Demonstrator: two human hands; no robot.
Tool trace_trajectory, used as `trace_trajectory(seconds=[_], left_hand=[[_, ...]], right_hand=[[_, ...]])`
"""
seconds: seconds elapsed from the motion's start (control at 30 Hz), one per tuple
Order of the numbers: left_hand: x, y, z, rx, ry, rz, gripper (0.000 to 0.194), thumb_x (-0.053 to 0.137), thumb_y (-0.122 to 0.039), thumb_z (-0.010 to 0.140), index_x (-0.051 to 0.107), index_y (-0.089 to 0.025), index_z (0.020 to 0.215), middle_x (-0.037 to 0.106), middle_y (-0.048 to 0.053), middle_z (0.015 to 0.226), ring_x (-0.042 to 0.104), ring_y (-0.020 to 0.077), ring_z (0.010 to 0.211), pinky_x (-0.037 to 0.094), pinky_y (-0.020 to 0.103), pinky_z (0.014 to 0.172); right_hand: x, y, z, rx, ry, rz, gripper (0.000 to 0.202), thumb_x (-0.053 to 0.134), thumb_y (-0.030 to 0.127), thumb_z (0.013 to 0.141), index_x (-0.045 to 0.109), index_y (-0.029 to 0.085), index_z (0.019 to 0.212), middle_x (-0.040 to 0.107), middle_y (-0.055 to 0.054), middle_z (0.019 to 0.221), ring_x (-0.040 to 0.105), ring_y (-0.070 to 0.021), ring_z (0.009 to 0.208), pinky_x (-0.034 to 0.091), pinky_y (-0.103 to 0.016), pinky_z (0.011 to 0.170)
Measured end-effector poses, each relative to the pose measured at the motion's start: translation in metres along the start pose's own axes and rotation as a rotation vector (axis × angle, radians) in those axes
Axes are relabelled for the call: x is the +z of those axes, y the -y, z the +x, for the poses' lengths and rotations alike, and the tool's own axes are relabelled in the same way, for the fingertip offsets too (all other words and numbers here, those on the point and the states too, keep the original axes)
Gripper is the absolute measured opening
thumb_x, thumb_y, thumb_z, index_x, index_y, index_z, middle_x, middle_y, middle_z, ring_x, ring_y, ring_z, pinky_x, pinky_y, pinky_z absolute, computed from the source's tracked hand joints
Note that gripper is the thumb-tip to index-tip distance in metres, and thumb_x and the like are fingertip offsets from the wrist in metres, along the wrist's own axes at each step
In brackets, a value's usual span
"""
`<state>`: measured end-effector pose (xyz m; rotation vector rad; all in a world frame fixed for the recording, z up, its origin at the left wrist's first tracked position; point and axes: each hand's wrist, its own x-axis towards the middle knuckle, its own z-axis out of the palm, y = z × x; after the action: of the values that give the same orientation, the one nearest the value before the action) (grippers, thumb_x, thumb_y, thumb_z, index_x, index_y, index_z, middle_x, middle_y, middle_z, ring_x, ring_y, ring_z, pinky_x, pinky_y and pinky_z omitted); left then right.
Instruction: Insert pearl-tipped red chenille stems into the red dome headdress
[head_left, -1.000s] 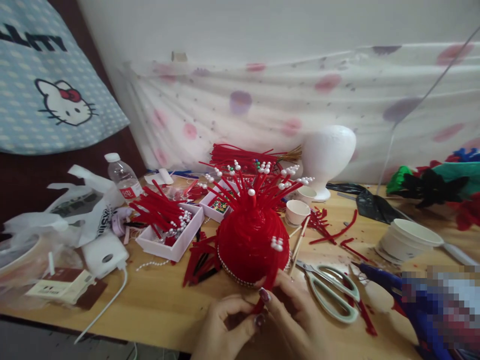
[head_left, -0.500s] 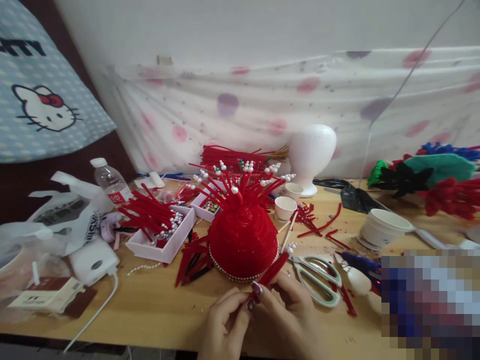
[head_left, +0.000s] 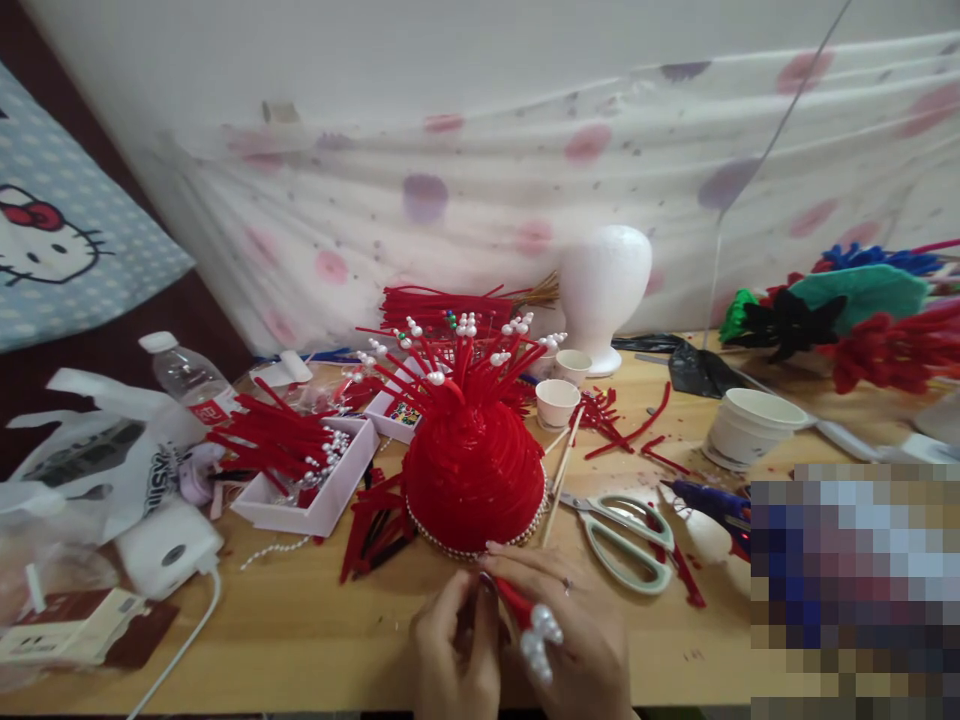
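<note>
Near the table's front edge, my left hand (head_left: 456, 645) is closed, thumb and finger pinched at the lower end of a red pipe-cleaner stem. My right hand (head_left: 581, 625) is closed round the same stem, its fingers reaching toward the left fingertips. The red pipe-cleaner stem (head_left: 517, 603) lies across the right hand and ends in a cluster of white pearl beads (head_left: 541, 640) pointing toward me. Just beyond the hands stands a red dome-shaped headpiece (head_left: 474, 475) with a bead string round its rim and pearl-tipped red stems spreading from its top.
Left of the headpiece is a white box (head_left: 330, 510) of pearl-tipped red stems. Scissors (head_left: 630, 550) and a glue gun (head_left: 709, 505) lie to the right. Paper cups (head_left: 556, 405), a white foam head (head_left: 604, 295) and a plastic bottle (head_left: 184, 375) stand farther back.
The stem in my hands has swung round: its pearl end pointed away toward the headpiece's right side and now points back toward me. The view has shifted slightly right.
</note>
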<state>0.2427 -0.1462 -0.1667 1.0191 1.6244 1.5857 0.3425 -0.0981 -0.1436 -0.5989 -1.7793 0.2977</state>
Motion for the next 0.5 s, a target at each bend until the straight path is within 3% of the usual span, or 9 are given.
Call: trace_trajectory(seconds=[0.13,0.27,0.37,0.5], left_hand=[[0.006,0.005,-0.003,-0.056,0.009,-0.061,0.044,0.058,-0.06,0.079,0.07,-0.018,0.077,0.067,0.004,0.063,0.057,0.0163,0.053,0.047,0.023,0.053],[0.005,0.011,0.0,-0.062,0.0,-0.045,0.046,0.058,-0.062,0.078,0.072,-0.018,0.081,0.074,0.008,0.078,0.066,0.0209,0.07,0.052,0.025,0.065],[0.002,0.017,0.002,-0.056,-0.019,0.001,0.048,0.056,-0.061,0.08,0.073,-0.017,0.088,0.075,0.011,0.09,0.069,0.0252,0.085,0.054,0.029,0.077],[0.0,0.031,-0.002,-0.089,-0.111,0.093,0.051,0.056,-0.062,0.079,0.072,-0.015,0.089,0.075,0.015,0.093,0.069,0.0309,0.093,0.055,0.034,0.077]], right_hand=[[-0.001,0.001,0.002,0.056,-0.012,0.012,0.022,0.06,0.007,0.084,0.069,0.021,0.098,0.077,-0.001,0.087,0.073,-0.0126,0.079,0.056,-0.019,0.076],[0.0,0.0,0.005,0.153,0.022,0.033,0.012,0.06,0.015,0.087,0.07,0.021,0.088,0.073,0.002,0.072,0.07,-0.0102,0.063,0.053,-0.016,0.06],[0.002,-0.003,0.001,0.161,0.033,-0.021,0.011,0.061,0.018,0.088,0.071,0.021,0.09,0.075,0.002,0.075,0.071,-0.0111,0.065,0.054,-0.017,0.062],[0.006,-0.006,-0.007,0.137,0.062,-0.061,0.016,0.058,0.013,0.088,0.069,0.021,0.094,0.075,0.0,0.078,0.071,-0.0127,0.068,0.056,-0.02,0.064]])
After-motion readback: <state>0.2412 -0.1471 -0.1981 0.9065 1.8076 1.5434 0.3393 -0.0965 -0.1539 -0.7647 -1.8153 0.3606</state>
